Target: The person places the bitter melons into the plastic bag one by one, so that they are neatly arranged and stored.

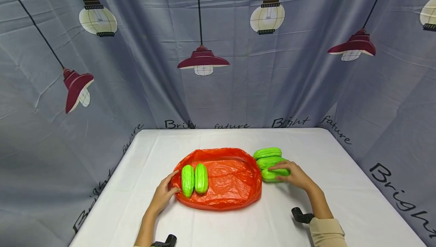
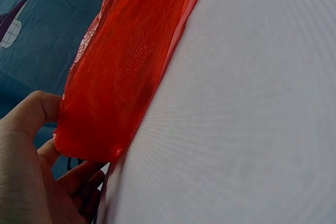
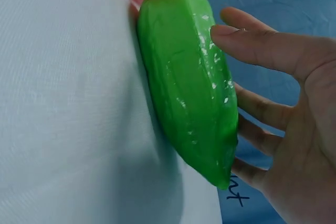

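Note:
My left hand [image 1: 164,193] is at the left rim of a red plastic bag [image 1: 231,206], which is spread open on the table. Thumb and forefinger lie spread apart against the rim; some fingertips are hidden behind the plastic in the left wrist view. Two green ridged, cucumber-like vegetables [image 1: 187,180] lie side by side in the bag's left half. Right of the bag, my right hand [image 1: 297,176] straddles the nearest of three more such vegetables [image 3: 186,77], thumb and fingers curved round it. Its pointed end faces the palm. The other fingertips are hidden behind it.
Beyond that vegetable, two others [image 1: 267,153] lie stacked in a row, close to the bag's right rim. A white cloth covers the table [image 1: 225,232]. Grey-blue curtains [image 1: 153,69] with printed lamps hang behind and at both sides.

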`<state>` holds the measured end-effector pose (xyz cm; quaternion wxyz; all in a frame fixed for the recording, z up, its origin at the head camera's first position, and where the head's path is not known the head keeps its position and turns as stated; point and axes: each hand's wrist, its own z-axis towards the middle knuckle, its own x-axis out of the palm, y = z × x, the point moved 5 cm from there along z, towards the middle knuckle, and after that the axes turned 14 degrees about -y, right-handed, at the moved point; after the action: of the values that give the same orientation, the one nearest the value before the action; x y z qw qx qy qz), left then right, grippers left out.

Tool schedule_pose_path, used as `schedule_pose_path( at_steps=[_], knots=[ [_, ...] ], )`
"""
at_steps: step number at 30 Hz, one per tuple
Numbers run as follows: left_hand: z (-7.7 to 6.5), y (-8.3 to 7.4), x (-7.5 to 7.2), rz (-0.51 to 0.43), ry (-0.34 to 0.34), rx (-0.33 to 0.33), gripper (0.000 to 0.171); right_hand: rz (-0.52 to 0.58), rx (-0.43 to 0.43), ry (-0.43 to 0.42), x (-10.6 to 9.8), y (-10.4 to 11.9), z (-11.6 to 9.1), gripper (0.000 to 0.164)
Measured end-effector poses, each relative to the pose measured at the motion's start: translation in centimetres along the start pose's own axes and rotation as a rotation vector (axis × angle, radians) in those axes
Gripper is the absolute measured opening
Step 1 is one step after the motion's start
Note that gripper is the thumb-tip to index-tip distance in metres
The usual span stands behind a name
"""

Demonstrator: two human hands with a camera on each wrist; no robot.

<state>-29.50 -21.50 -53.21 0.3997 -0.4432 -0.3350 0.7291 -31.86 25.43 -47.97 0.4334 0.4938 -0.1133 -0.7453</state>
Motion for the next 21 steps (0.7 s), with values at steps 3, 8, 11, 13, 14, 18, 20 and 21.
schedule_pose_path(
  at_steps=[3, 8, 11, 13, 14, 18, 20, 21],
  knots=[
    [0.0, 0.1, 0.0, 0.003, 0.000, -0.006, 0.061, -0.007, 0.008, 0.016, 0.1, -0.2, -0.1, 0.033],
    [0.0, 0.0, 0.0, 0.006, -0.004, 0.001, 0.060, -0.002, 0.029, 0.035, 0.2, -0.4, -0.3, 0.037],
    [0.0, -0.2, -0.1, 0.003, -0.001, 0.003, 0.060, 0.017, 0.085, 0.064, 0.1, -0.6, -0.5, 0.042],
    [0.0, -0.2, -0.1, 0.004, -0.001, -0.001, 0.059, 0.027, 0.123, 0.087, 0.0, -0.8, -0.7, 0.045],
    [0.0, -0.2, -0.1, 0.006, -0.001, -0.001, 0.060, 0.028, 0.136, 0.096, 0.0, -0.9, -0.8, 0.046],
    [0.0, -0.1, -0.1, 0.012, 0.000, -0.007, 0.060, 0.035, 0.154, 0.125, -0.3, -1.0, -1.0, 0.048],
    [0.0, -0.1, -0.1, 0.013, 0.002, -0.009, 0.060, 0.055, 0.173, 0.150, -0.3, -1.1, -1.2, 0.050],
    [0.0, -0.1, -0.1, 0.015, 0.002, -0.011, 0.059, 0.080, 0.183, 0.170, -0.2, -1.2, -1.3, 0.050]
  ],
)
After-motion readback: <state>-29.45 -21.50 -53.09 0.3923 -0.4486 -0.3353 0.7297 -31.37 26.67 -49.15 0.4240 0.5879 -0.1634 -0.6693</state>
